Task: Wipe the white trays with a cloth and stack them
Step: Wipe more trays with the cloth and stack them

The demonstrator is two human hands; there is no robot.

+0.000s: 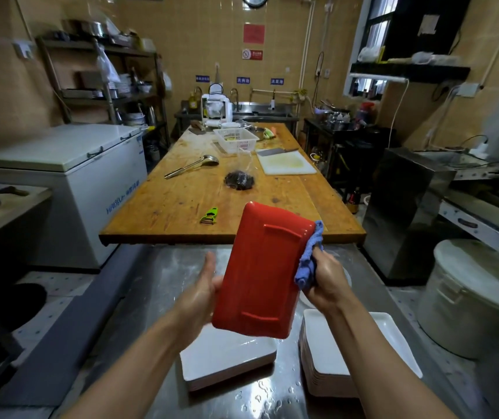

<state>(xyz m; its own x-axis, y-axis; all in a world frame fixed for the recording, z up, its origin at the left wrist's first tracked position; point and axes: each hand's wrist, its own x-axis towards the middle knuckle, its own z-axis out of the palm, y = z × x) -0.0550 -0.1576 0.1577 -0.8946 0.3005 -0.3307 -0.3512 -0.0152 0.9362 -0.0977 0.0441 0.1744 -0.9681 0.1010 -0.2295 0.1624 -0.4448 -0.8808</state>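
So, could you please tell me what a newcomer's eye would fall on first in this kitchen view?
First, the bright red tray held up at centre, its underside facing the camera. The left hand holds its left edge while the right hand presses a blue cloth to its right edge. Below, white trays lie stacked on the wet steel counter.

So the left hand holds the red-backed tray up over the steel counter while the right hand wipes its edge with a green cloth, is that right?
Not quite: the cloth is blue, not green, as the head view shows. The rest holds: the left hand holds the red-backed tray over the steel counter while the right hand wipes its edge.
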